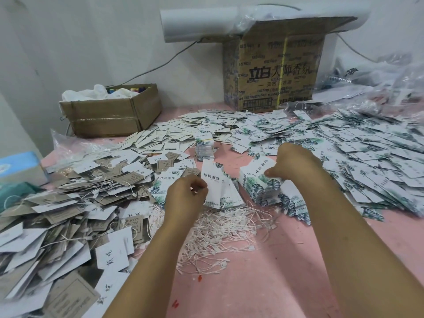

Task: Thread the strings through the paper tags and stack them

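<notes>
My left hand [187, 196] grips a small bunch of white paper tags [214, 180] with green leaf print, held upright above the pink table. My right hand [291, 161] reaches over a neat stack of the same tags [259, 182], with its thumb touching the top tag. Whether its fingers pinch anything is hidden. A tangle of white strings [220, 228] lies on the table just below both hands.
Loose leaf-print tags [367, 152] cover the right side of the table. Grey and white strung tags [68, 214] are heaped on the left. A low cardboard box [110, 113] and a tall printed carton [275, 70] stand at the back. A blue box [18, 166] sits far left.
</notes>
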